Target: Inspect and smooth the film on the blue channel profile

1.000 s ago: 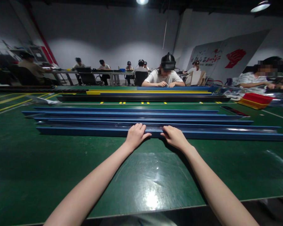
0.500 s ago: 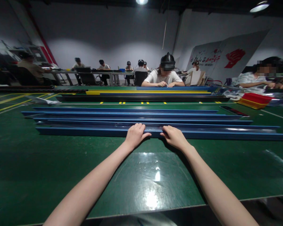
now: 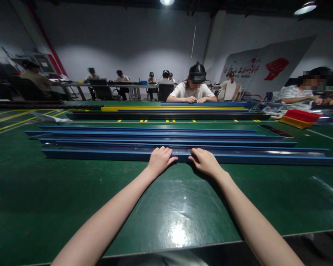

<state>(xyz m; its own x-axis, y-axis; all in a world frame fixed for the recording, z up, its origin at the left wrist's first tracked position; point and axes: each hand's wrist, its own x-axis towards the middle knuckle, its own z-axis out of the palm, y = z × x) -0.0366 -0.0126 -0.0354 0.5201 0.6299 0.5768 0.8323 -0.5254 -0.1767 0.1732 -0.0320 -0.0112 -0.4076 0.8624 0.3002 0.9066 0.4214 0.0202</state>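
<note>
A long blue channel-shaped profile (image 3: 100,154) lies crosswise in front of me, nearest of several similar blue profiles. Over its front wall my left hand (image 3: 159,161) is hooked, fingers inside the channel and thumb along the outer face. A short gap to the right, my right hand (image 3: 205,161) grips the same wall, with the fingertips curled over and partly hidden. Inside the channel runs a shiny clear plastic strip (image 3: 294,152). Behind it, another blue profile (image 3: 144,129) lies parallel to the first.
Farther across the green table (image 3: 72,199) lie black profiles (image 3: 166,116) and yellow profiles (image 3: 133,108). To the right are a dark phone-like slab (image 3: 276,131) and stacked red and yellow bins (image 3: 301,117). A person (image 3: 192,90) works opposite; another sits at right.
The fingers of my left hand have shifted very slightly to the right on the channel. My right hand and the profiles stay where they were.
</note>
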